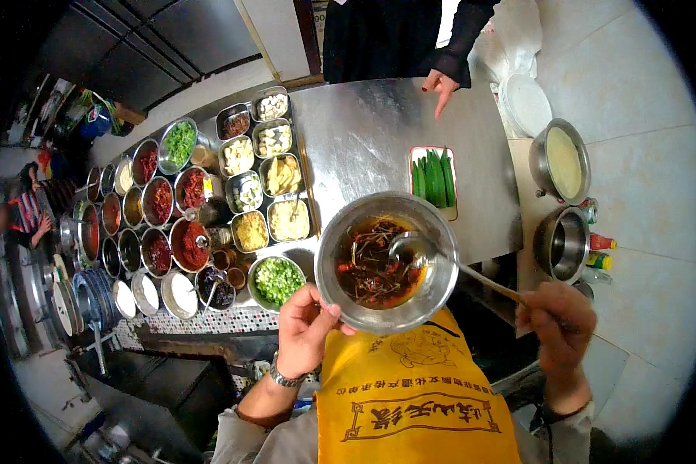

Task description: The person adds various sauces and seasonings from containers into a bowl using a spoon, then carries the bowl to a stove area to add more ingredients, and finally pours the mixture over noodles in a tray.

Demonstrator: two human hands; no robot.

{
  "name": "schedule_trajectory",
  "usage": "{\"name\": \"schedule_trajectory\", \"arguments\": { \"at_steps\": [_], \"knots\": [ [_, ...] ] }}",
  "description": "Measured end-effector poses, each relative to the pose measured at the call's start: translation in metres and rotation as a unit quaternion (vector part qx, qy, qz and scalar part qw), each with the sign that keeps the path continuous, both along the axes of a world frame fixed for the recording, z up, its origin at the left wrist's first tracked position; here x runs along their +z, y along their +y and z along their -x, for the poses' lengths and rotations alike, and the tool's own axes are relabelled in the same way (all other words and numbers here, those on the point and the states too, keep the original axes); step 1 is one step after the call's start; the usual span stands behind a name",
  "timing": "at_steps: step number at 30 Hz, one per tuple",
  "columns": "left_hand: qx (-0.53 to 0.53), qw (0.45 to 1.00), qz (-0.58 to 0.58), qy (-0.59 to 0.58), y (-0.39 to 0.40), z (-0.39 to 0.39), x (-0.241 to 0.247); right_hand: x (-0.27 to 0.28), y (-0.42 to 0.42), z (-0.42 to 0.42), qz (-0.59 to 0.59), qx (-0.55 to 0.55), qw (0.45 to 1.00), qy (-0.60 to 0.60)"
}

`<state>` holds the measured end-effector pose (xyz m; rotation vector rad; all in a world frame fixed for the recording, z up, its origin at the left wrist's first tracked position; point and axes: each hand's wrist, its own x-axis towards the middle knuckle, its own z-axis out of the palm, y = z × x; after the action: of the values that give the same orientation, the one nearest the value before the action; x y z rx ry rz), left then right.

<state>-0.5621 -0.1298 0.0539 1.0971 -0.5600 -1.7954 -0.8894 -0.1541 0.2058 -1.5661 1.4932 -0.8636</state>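
Observation:
My left hand (310, 327) grips the rim of a round stainless steel bowl (336, 217) at its lower left side. Inside lies a dark brown sauce (371, 272) with red bits and thin pale strands. Held in my right hand (557, 316) is the handle of a metal ladle (409, 246), whose scoop sits in the bowl, over the sauce. Just beyond the bowl, a red-rimmed white plate (434, 149) carries several whole green okra-like pods (435, 177). The bowl's rim overlaps the plate's near left part in the view.
To the left stand several steel containers of chopped ingredients (290, 220) and bowls of red chilli seasonings (189, 243). Another person's hand (440, 87) points down over the steel table (359, 127). Right of the table are steel basins (562, 243) and stacked white plates (525, 104).

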Motion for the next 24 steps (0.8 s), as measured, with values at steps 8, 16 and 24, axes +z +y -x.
{"name": "schedule_trajectory", "arguments": {
  "at_steps": [8,16,24],
  "knots": [
    [0.014,0.999,0.011,-0.038,-0.007,0.015,-0.024,-0.059,0.000,-0.021,0.114,0.137,0.981,0.071],
    [0.004,0.999,0.043,-0.018,-0.023,0.029,-0.026,-0.064,0.003,-0.005,0.093,0.027,0.993,0.066],
    [0.003,0.999,0.033,-0.040,-0.028,0.035,-0.035,-0.086,0.012,0.022,0.133,0.013,0.990,0.048]
  ]
}}
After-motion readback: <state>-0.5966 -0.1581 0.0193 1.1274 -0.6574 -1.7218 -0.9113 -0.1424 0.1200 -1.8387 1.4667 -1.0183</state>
